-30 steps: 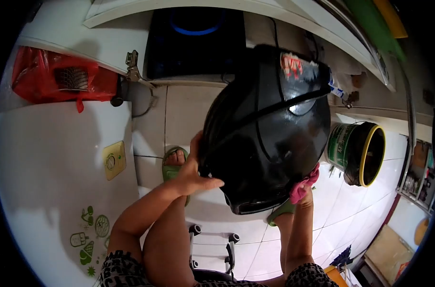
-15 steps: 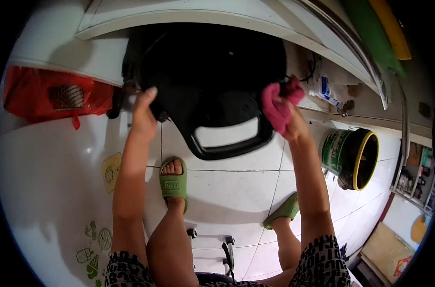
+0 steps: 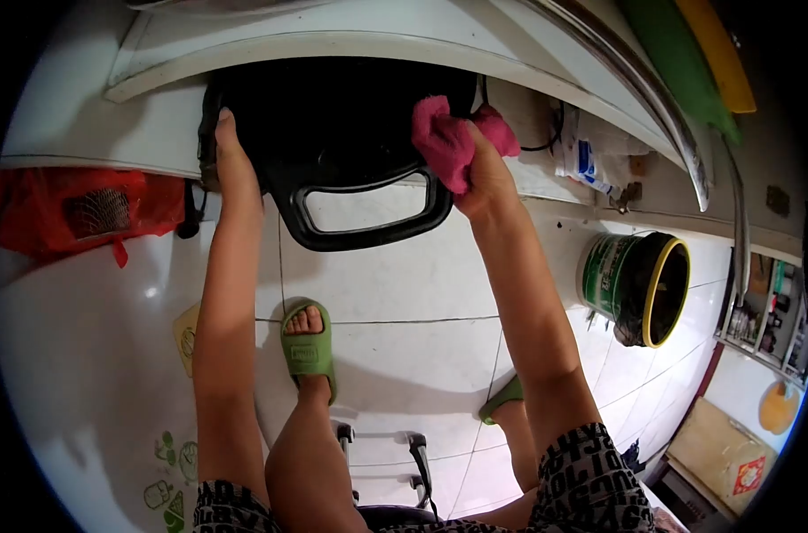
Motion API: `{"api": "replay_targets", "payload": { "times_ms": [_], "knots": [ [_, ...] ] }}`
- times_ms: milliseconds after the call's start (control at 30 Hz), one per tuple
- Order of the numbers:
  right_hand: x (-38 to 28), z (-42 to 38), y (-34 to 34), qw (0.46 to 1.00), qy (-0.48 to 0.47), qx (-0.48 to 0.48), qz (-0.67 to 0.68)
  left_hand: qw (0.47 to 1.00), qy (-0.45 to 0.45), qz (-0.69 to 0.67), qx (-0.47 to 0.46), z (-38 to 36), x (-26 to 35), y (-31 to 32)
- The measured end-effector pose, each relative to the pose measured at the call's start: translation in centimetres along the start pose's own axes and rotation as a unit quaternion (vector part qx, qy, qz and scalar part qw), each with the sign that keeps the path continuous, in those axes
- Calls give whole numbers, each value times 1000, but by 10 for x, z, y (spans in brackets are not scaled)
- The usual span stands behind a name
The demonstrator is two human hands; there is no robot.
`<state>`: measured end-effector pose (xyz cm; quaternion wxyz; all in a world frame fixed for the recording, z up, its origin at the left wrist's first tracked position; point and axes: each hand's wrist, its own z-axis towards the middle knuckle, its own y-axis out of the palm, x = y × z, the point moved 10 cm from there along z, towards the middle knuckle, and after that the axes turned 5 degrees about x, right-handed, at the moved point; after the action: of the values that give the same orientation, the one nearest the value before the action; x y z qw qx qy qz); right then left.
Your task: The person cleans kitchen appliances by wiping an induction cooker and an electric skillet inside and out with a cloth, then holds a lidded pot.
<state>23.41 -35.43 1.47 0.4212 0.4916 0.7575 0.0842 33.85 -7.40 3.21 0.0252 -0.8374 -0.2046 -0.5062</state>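
A black appliance with a loop handle point(image 3: 368, 233), like an electric griddle, sits partly under the white shelf edge. My left hand point(image 3: 235, 160) grips its left side, thumb on top and the other fingers hidden beneath. A crumpled pink cloth point(image 3: 445, 147) is bunched in my right hand point(image 3: 488, 178), which presses at the appliance's right side near the handle. Whether the right fingers also grip the appliance is hidden by the cloth.
A red plastic bag point(image 3: 84, 209) lies at the left. On the right stand a green trash bucket with a yellow rim point(image 3: 650, 293) and a plastic-wrapped packet point(image 3: 590, 164). A metal handle bar point(image 3: 652, 98) curves overhead. Wheeled chair legs point(image 3: 417, 453) are below.
The appliance has moved left and farther in under the shelf edge, with both hands following it. The pink cloth has moved up and left in my right hand.
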Motion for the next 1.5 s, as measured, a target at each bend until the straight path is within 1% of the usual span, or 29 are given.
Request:
{"api": "replay_targets", "payload": {
  "times_ms": [67, 133, 200, 233, 267, 300, 333, 400, 433, 467, 533, 567, 600, 667, 700, 733, 800, 833, 867, 933, 1000, 1033, 1067, 1133, 1200, 1267, 1400, 1467, 1500],
  "knots": [
    [0, 3, -5, 1000, 1, 8, 9, 999, 16, 21, 21, 4, -2, -7],
    [2, 5, -4, 999, 18, -38, 20, 998, 32, 41, 37, 1, 0, -10],
    [2, 7, -5, 998, 30, -51, 15, 993, 93, 72, 24, -12, 12, -10],
    [-5, 4, -7, 998, -5, -56, 9, 988, 130, 85, -25, -23, 18, -2],
    [-8, 1, -9, 997, -38, -60, 2, 987, 131, 87, -26, -29, 14, -3],
    [3, 3, -23, 997, 0, -69, 23, 946, 238, 220, -2, -42, 25, -1],
    [8, -8, -38, 1000, 15, 3, -9, 875, 338, 347, 23, -59, 36, 6],
    [23, -8, -54, 997, 24, -76, 8, 814, 434, 386, 0, -88, 42, 21],
    [27, -25, -51, 997, 36, -47, 39, 783, 468, 409, -3, -92, 40, 22],
    [33, -35, -52, 997, 40, -48, 40, 782, 467, 413, -2, -92, 35, 18],
    [44, -48, -43, 994, 58, -86, 36, 874, 341, 344, -31, -81, 18, 7],
    [41, -46, -49, 998, 17, -53, 16, 939, 236, 243, -62, -77, 4, 1],
    [40, -51, -41, 998, 20, -58, 18, 937, 240, 245, -59, -79, 9, -4],
    [17, -71, -35, 991, -32, 4, -134, 986, 73, 112, -102, -79, -15, -14],
    [7, -78, -28, 993, -46, -1, -112, 994, 26, 78, -65, -84, -15, -22],
    [0, -80, -21, 994, -57, -18, -95, 995, 24, 77, -62, -84, -11, -24],
    [-9, -86, 2, 994, -52, -38, -88, 988, 83, -5, -127, -87, 11, -13],
    [-14, -85, 14, 995, -71, -31, -70, 988, 110, -31, -102, -88, 27, -12],
    [-18, -83, 26, 994, -91, -23, -51, 988, 110, -32, -103, -86, 32, -7],
    [-21, -68, 44, 988, -113, -73, -72, 978, 188, -15, -91, -80, 54, -1],
    [-19, -55, 41, 993, -97, -46, -50, 974, 201, 1, -105, -72, 51, 6],
    [-14, -44, 36, 993, -97, -45, -51, 934, 315, 154, -74, -77, 62, 12],
    [-7, -30, 21, 993, -106, -15, -50, 857, 416, 301, -41, -86, 67, 24],
    [-2, -18, 20, 993, -112, 14, -46, 819, 424, 385, -41, -77, 50, 37],
    [7, -8, 23, 994, -104, 14, -39, 822, 426, 375, -45, -64, 43, 39],
    [18, 6, 32, 995, -91, 9, 29, 789, 441, 428, -14, -48, 45, 35],
    [13, 10, 39, 995, -102, 20, -4, 794, 425, 435, 15, -39, 44, 36],
    [18, 7, 31, 995, -60, 47, -66, 789, 442, 427, 13, -50, 41, 36],
    [18, 9, 27, 996, -77, 29, -24, 769, 463, 441, 16, -63, 41, 38]
  ]
}}
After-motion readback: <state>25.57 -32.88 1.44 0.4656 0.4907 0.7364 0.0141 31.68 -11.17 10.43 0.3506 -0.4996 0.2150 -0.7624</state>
